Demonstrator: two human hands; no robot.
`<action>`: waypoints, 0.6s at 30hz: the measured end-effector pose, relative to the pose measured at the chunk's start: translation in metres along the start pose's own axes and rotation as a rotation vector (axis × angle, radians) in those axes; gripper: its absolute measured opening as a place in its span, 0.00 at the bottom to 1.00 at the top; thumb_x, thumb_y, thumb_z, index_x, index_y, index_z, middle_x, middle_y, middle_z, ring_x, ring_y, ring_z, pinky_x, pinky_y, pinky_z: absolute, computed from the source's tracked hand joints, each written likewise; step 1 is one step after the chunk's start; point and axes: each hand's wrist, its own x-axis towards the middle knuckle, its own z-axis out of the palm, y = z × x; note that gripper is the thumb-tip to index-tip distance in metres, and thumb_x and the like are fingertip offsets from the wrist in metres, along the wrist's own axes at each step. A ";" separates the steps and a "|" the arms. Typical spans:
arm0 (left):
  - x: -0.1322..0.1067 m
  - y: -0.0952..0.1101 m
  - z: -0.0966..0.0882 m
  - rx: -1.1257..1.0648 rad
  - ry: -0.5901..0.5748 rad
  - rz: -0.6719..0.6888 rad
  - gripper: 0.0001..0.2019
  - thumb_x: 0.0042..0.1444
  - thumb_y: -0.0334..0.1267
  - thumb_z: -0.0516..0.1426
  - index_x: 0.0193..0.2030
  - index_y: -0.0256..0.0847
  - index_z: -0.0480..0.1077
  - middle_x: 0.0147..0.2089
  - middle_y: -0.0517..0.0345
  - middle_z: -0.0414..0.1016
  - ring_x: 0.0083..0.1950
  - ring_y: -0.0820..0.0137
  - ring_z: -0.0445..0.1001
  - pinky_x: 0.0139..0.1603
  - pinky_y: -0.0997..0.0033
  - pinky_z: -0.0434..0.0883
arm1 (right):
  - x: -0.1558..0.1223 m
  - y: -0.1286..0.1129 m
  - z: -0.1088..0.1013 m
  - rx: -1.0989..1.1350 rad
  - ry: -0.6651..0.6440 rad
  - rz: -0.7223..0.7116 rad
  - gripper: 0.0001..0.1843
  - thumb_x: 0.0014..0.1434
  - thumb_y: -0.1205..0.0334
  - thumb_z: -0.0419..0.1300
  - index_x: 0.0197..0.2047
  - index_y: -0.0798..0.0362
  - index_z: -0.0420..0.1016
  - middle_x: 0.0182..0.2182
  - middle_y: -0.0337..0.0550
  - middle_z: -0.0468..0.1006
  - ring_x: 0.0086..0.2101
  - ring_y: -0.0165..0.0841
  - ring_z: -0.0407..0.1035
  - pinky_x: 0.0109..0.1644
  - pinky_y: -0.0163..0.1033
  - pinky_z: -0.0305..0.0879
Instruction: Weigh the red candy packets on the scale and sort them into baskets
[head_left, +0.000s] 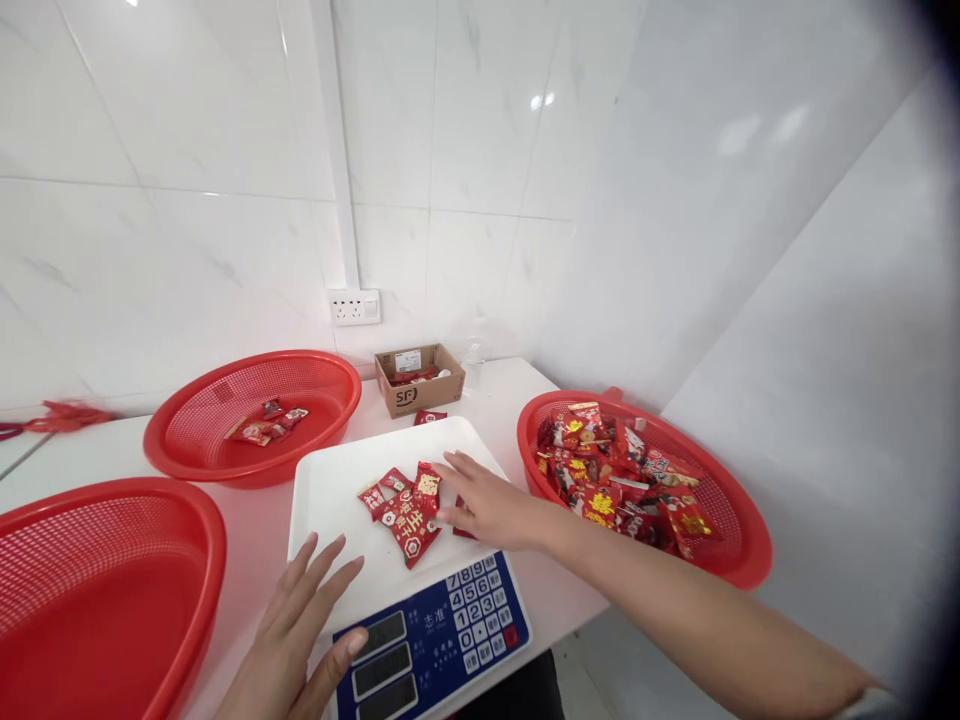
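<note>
Several red snack packets (409, 525) lie in a loose cluster on the white pan of a digital scale (337, 500). My right hand (487, 505) reaches over the pan's right side, fingers apart, at the edge of the cluster; part of one packet shows beneath it. Whether the fingertips touch the packets I cannot tell. At the pan's front left is my left hand (300, 620), its fingers spread and holding nothing, with the thumb over the scale's blue keypad panel (442, 640).
To the right stands a red basket (739, 520) piled with red packets. On the left are a red basket (187, 400) holding a few packets and another red basket (214, 560) in front. A small cardboard box (431, 395) sits behind the scale, near the wall socket (355, 307).
</note>
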 end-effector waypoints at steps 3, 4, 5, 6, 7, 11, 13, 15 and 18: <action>0.003 0.007 0.001 -0.003 0.001 0.002 0.22 0.59 0.43 0.51 0.61 0.55 0.57 0.64 0.60 0.58 0.66 0.58 0.51 0.58 0.55 0.64 | 0.002 -0.013 0.015 0.037 -0.020 -0.026 0.41 0.61 0.41 0.46 0.68 0.58 0.40 0.67 0.56 0.36 0.65 0.44 0.29 0.66 0.52 0.37; 0.004 0.008 0.002 0.001 0.005 0.010 0.22 0.59 0.43 0.51 0.61 0.55 0.57 0.64 0.60 0.59 0.66 0.58 0.51 0.58 0.55 0.64 | 0.004 -0.017 0.017 0.047 -0.006 -0.044 0.42 0.61 0.40 0.45 0.68 0.58 0.40 0.67 0.56 0.35 0.65 0.43 0.29 0.66 0.51 0.37; 0.005 0.009 0.002 0.008 0.013 0.017 0.23 0.59 0.43 0.51 0.62 0.56 0.57 0.64 0.61 0.59 0.66 0.58 0.52 0.58 0.55 0.64 | 0.006 -0.022 0.018 0.050 0.015 -0.063 0.42 0.60 0.40 0.45 0.68 0.58 0.39 0.67 0.56 0.34 0.65 0.43 0.28 0.66 0.51 0.37; 0.005 0.010 0.002 0.017 0.019 0.025 0.23 0.59 0.44 0.51 0.62 0.56 0.56 0.64 0.60 0.59 0.66 0.58 0.52 0.58 0.55 0.64 | 0.008 -0.027 0.019 0.044 0.041 -0.084 0.42 0.60 0.39 0.45 0.68 0.57 0.39 0.67 0.56 0.33 0.65 0.43 0.27 0.65 0.52 0.36; 0.005 0.010 0.001 0.030 0.028 0.035 0.24 0.59 0.44 0.51 0.62 0.56 0.55 0.64 0.60 0.59 0.66 0.58 0.52 0.57 0.54 0.65 | 0.011 -0.031 0.020 0.029 0.062 -0.108 0.42 0.60 0.38 0.45 0.68 0.56 0.40 0.67 0.56 0.33 0.65 0.43 0.26 0.65 0.53 0.35; 0.001 0.005 -0.004 0.106 0.044 0.056 0.23 0.59 0.44 0.51 0.62 0.55 0.55 0.64 0.59 0.60 0.65 0.57 0.53 0.55 0.54 0.67 | 0.023 -0.041 0.024 -0.075 0.002 -0.229 0.40 0.58 0.37 0.46 0.66 0.50 0.49 0.67 0.55 0.40 0.64 0.48 0.29 0.63 0.62 0.30; -0.003 -0.002 -0.009 0.165 0.067 0.060 0.23 0.59 0.44 0.51 0.62 0.55 0.55 0.63 0.58 0.61 0.64 0.56 0.55 0.53 0.54 0.68 | 0.027 -0.044 0.026 -0.096 -0.041 -0.260 0.38 0.58 0.37 0.46 0.66 0.49 0.50 0.66 0.54 0.44 0.64 0.49 0.32 0.62 0.64 0.29; -0.011 -0.015 -0.016 0.225 0.110 0.049 0.25 0.58 0.45 0.52 0.63 0.55 0.55 0.62 0.56 0.62 0.63 0.55 0.57 0.52 0.52 0.69 | 0.027 -0.045 0.025 -0.078 -0.048 -0.259 0.37 0.59 0.38 0.47 0.66 0.47 0.50 0.66 0.51 0.44 0.64 0.48 0.32 0.62 0.64 0.29; -0.036 -0.044 -0.028 0.274 0.216 -0.015 0.26 0.57 0.48 0.53 0.62 0.57 0.54 0.61 0.55 0.64 0.62 0.53 0.60 0.52 0.49 0.69 | 0.015 -0.042 0.021 -0.016 -0.005 -0.223 0.34 0.60 0.41 0.46 0.66 0.43 0.48 0.67 0.45 0.43 0.65 0.45 0.31 0.64 0.61 0.30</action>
